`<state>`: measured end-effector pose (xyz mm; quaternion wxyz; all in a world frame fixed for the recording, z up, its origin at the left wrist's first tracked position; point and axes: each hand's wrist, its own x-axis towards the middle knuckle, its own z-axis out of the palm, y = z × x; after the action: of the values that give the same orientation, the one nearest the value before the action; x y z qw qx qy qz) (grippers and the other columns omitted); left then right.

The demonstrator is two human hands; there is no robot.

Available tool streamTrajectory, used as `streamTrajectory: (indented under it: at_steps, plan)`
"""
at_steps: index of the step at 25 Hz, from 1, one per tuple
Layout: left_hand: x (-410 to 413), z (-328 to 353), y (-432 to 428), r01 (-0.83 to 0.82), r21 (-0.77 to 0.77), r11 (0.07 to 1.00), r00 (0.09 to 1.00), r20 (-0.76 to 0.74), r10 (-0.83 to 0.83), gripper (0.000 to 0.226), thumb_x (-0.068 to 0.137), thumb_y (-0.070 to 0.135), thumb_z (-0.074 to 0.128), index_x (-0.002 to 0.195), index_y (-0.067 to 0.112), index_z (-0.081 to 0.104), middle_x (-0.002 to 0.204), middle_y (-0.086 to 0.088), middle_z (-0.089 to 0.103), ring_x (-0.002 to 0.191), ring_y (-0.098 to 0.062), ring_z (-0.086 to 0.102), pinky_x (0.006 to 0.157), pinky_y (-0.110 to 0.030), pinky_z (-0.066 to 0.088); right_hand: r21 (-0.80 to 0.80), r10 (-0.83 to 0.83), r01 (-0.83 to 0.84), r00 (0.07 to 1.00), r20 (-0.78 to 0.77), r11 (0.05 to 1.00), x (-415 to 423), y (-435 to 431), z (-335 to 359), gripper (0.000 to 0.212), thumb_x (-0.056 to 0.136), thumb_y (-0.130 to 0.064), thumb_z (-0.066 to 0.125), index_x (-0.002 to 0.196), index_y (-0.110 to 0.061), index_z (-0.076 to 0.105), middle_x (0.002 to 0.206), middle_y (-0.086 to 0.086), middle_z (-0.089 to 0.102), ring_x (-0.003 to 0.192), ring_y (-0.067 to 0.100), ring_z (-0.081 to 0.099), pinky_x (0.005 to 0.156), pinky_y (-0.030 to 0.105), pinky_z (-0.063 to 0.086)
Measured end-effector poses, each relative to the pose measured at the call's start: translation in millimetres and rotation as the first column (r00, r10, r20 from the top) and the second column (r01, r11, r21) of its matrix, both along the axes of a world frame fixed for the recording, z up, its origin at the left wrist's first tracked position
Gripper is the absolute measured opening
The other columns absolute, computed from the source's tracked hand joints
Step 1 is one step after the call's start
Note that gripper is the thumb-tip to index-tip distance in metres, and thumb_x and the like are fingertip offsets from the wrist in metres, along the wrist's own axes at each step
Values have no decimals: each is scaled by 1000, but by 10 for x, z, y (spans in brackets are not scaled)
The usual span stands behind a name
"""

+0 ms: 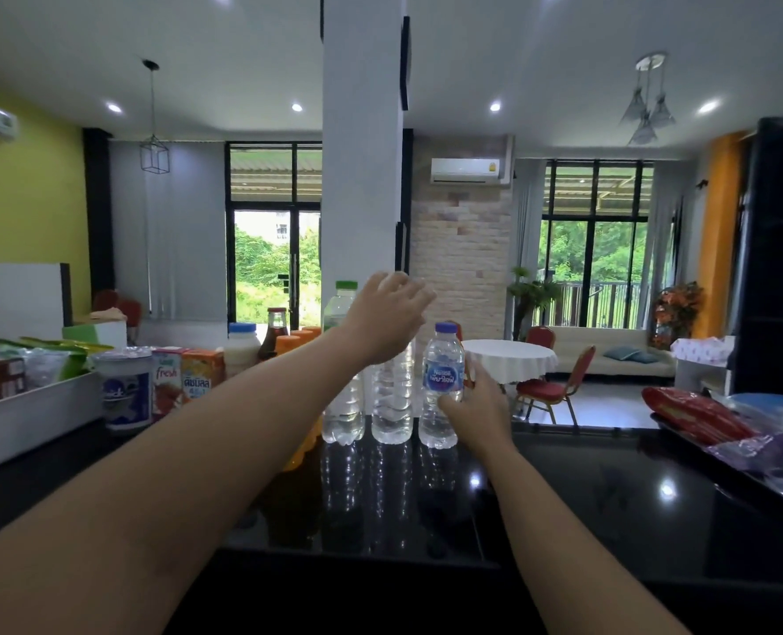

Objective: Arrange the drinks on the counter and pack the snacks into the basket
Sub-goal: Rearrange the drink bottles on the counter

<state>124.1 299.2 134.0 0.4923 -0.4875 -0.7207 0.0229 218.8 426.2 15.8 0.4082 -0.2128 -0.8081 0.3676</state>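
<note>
The glossy black counter (609,497) fills the lower frame, and the white basket (36,414) of snacks sits at mid left. Three water bottles stand close together at centre. The right hand (476,410) grips the blue-capped bottle (442,382) low down. The left hand (387,320), fingers loose and spread, hangs over the middle bottle (391,405). A careless nudge on that slick surface could topple the whole row.
</note>
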Motion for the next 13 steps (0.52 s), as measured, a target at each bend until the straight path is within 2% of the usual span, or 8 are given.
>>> streamTrajectory:
  at_steps: [1, 3, 5, 7, 9, 11, 13]
  plan:
    - [-54, 55, -134, 25, 72, 997, 999, 40, -28, 42, 97, 29, 41, 137, 16, 41, 140, -5, 49, 129, -24, 42, 108, -42, 31, 79, -88, 97, 990, -112, 992, 22, -56, 74, 61, 82, -23, 64, 139, -20, 42, 130, 3, 53, 120, 24, 46, 97, 44, 45]
    - [-198, 229, -416, -4, 202, 979, 983, 180, -33, 43, 97, 28, 42, 138, 16, 40, 139, -5, 49, 126, -22, 44, 106, -39, 36, 240, -154, 242, 930, -335, 940, 22, -168, 314, 46, 85, -18, 60, 130, -16, 51, 127, 3, 55, 116, 21, 48, 93, 34, 42]
    - [-345, 384, -640, -63, 244, 968, 917, 396, -40, 46, 96, 28, 46, 140, 14, 38, 143, -7, 44, 129, -24, 42, 107, -41, 36, 380, -133, 286, 915, -381, 880, -73, -259, 661, 32, 86, -16, 56, 118, -16, 59, 119, 3, 59, 108, 17, 48, 86, 29, 35]
    - [-442, 433, -739, -16, 213, 977, 781, 612, -121, 47, 97, 27, 47, 141, 13, 38, 147, -8, 40, 134, -26, 38, 109, -41, 32, 481, -120, 265, 943, -310, 836, -252, -330, 1044, 26, 89, -19, 53, 113, -16, 63, 115, 3, 59, 104, 17, 48, 86, 30, 38]
    - [-486, 426, -717, 57, 191, 980, 678, 713, -179, 43, 100, 23, 44, 141, 12, 38, 147, -8, 41, 133, -25, 39, 105, -34, 33, 502, -109, 173, 982, -155, 847, -449, -351, 1387, 27, 92, -27, 52, 112, -14, 65, 113, 5, 60, 104, 21, 52, 90, 38, 46]
    - [-534, 409, -658, 74, 183, 980, 646, 740, -187, 40, 101, 21, 39, 140, 12, 41, 142, -9, 48, 128, -24, 45, 95, -28, 35, 448, -77, 51, 996, 39, 893, -661, -375, 1562, 31, 93, -39, 54, 104, -13, 66, 104, 7, 62, 96, 23, 56, 87, 44, 51]
    - [-559, 413, -603, 63, 188, 980, 667, 723, -181, 37, 101, 19, 38, 137, 11, 45, 136, -9, 54, 119, -21, 51, 88, -24, 36, 433, -104, 28, 983, 151, 901, -802, -408, 1584, 36, 91, -45, 58, 93, -10, 66, 93, 8, 64, 85, 24, 59, 82, 43, 53]
